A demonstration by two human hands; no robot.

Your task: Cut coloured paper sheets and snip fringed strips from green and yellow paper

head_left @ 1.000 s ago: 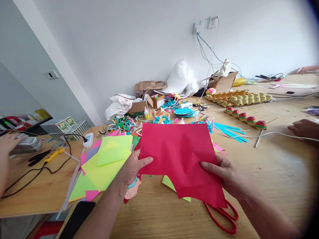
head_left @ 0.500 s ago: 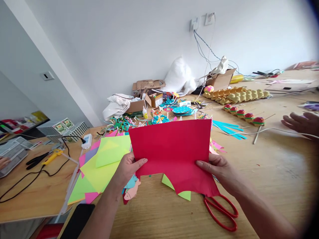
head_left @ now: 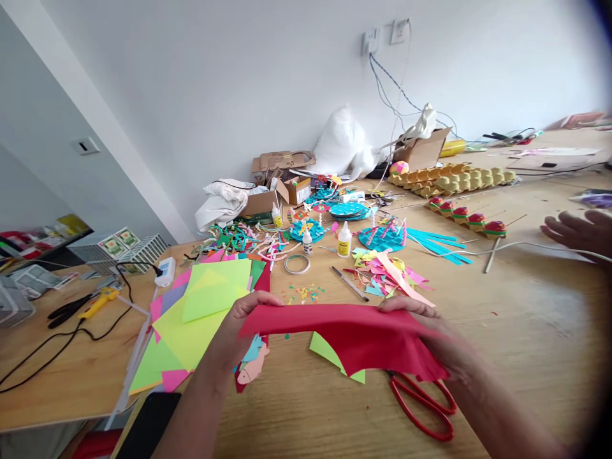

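Observation:
Between both hands a red paper sheet [head_left: 329,325] is held above the table, bent over along its upper part, with a curved cut in its lower edge. My left hand [head_left: 248,315] grips its left end, and my right hand [head_left: 430,328] grips its right end; some fingers are hidden by the sheet. Below the right end lie red-handled scissors [head_left: 425,408], their blades mostly covered. A light green paper piece [head_left: 325,347] shows under the sheet's middle. Close to my left wrist are a pink paper fish [head_left: 254,366] and blue paper shapes.
Coloured paper sheets [head_left: 201,319] are piled at left beside a black phone [head_left: 149,421]. Ahead lie glue bottles [head_left: 344,241], a tape roll [head_left: 297,264], a pen [head_left: 350,284] and paper scraps [head_left: 382,274]. Another person's hand [head_left: 581,231] rests at far right, near a white cable.
The upper half of the red paper has folded down from standing upright, uncovering the glue bottles, pen and scraps behind it. Both hands have turned with it.

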